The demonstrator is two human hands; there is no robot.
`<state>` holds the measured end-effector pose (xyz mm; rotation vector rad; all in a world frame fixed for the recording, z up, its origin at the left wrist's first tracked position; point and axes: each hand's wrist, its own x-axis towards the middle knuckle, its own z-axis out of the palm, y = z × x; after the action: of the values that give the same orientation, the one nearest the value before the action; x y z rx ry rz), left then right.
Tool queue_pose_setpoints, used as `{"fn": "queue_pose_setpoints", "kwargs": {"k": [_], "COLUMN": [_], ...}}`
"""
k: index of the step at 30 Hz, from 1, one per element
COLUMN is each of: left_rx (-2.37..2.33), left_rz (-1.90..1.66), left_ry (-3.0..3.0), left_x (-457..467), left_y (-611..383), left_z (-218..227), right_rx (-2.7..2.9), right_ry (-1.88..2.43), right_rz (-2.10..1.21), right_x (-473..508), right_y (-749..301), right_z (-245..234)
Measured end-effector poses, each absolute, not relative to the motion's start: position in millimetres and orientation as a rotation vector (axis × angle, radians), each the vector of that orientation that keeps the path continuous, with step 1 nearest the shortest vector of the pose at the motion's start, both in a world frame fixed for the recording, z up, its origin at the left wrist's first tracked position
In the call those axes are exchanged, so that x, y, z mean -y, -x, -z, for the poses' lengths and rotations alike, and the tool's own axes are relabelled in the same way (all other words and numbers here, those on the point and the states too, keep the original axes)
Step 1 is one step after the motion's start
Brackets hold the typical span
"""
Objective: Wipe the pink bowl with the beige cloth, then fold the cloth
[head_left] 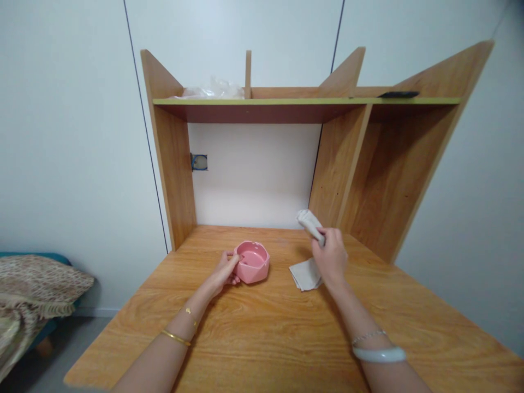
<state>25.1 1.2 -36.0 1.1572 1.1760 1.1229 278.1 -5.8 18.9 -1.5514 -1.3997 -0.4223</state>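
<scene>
Honey-brown wood grain covers the broad surface (262, 349), and over its near part reach two bare forearms, the left with a thin gold bangle (177, 338), the right with a silver chain bracelet (368, 335) and a pale, smooth bangle (380, 355). Beyond them, the left hand (226, 268) grips a glossy pink faceted bowl (252, 273) by its left side, thumb at the rim and fingers curled against the outer wall; the bowl sits upright. To its right, a pale grey folded cloth square (303, 275) lies flat, while the right hand (331, 254), closed, holds a rolled pale grey cloth (310, 224) tilted above it. Farther back stands a wooden shelf unit (175, 169), bearing crumpled clear plastic (215, 89) and a flat black object (399, 94), against a white panelled wall (254, 180).
</scene>
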Motion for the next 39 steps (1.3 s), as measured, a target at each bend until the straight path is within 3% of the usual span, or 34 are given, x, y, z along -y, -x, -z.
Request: {"fn": "queue_pose_setpoints", "kwargs": {"k": [10, 20, 32, 39], "left_rx": [-1.276, -1.426, -1.240, -1.288], "left_rz": [-1.115, -1.397, -1.295, -1.298], "left_ry": [-1.269, -1.609, -1.962, -2.249], "left_x": [-0.8, 9.7, 15.0, 22.3], "left_y": [-30.2, -30.7, -37.4, -42.5], "left_z": [35.1, 16.3, 21.5, 14.1], "right_rx": [2.072, 1.685, 1.604, 1.639], "right_ry": [1.165, 1.298, 1.544, 1.611], "right_rz": [-0.003, -0.252, -0.662, -0.356], "right_x": [13.0, -7.3, -9.9, -3.1], "right_y": [-208.6, -203.3, -203.3, -211.4], "right_z": [7.4, 36.3, 36.5, 27.4]}}
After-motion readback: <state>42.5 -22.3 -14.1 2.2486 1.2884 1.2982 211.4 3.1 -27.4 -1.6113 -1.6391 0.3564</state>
